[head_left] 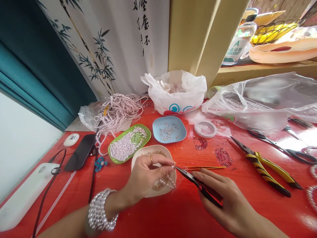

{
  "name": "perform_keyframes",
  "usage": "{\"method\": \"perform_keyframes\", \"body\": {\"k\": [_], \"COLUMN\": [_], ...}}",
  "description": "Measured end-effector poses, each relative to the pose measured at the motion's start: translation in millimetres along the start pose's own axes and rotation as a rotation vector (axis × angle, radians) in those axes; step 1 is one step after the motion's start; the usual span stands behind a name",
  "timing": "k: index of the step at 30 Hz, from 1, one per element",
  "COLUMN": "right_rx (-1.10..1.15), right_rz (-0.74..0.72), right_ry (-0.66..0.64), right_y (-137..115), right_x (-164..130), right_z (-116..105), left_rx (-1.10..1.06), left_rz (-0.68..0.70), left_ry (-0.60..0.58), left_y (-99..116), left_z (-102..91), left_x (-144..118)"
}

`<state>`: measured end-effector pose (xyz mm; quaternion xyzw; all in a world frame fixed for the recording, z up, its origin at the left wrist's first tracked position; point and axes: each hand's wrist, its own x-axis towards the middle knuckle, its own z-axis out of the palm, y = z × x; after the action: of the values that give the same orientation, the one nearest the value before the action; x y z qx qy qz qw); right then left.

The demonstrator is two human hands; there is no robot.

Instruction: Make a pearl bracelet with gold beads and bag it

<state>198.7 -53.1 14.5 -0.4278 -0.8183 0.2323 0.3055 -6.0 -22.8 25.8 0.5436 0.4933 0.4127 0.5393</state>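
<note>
Between thumb and forefinger, my left hand [146,173] pinches a small bead piece [174,163], mostly covered by the fingertips. My right hand [224,198] is wrapped round black-handled needle-nose pliers [185,173], whose tips meet that piece. Under my left hand stands a cream dish [170,154] with gold beads and a short beaded strand [168,181]. Whether this strand joins the pinched piece I cannot tell. Behind it are a green tray [119,161] of loose pearl beads and a blue dish [158,123] of small metal findings. A pearl bracelet [102,210] circles my left wrist.
Yellow-black pliers [266,172] and scissors [277,145] lie at right. Pearl strands [121,109] are heaped at back left, near a phone [80,152] and white power bank [27,195]. Plastic bags [178,99] line the back; a clear ring-shaped spool [205,129] sits before them.
</note>
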Motion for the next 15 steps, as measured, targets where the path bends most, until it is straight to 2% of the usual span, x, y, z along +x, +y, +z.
{"method": "perform_keyframes", "body": {"k": [3, 10, 13, 15], "right_rx": [-0.029, 0.001, 0.020, 0.031], "right_rz": [-0.011, 0.029, 0.046, 0.059], "right_ry": [0.010, 0.021, 0.022, 0.024], "right_y": [-1.3, -2.1, -2.4, -3.7], "right_x": [1.0, -2.5, -3.7, -3.7], "right_z": [-0.7, 0.4, 1.9, 2.8], "left_rx": [0.005, 0.042, 0.085, 0.132], "left_rz": [-0.045, 0.002, 0.097, 0.225], "left_ry": [-0.010, -0.050, -0.049, -0.035], "left_y": [-1.4, 0.2, 2.6, 3.3], "left_z": [0.1, -1.1, -1.9, -1.6], "left_x": [0.5, -0.4, -1.3, -2.1]}}
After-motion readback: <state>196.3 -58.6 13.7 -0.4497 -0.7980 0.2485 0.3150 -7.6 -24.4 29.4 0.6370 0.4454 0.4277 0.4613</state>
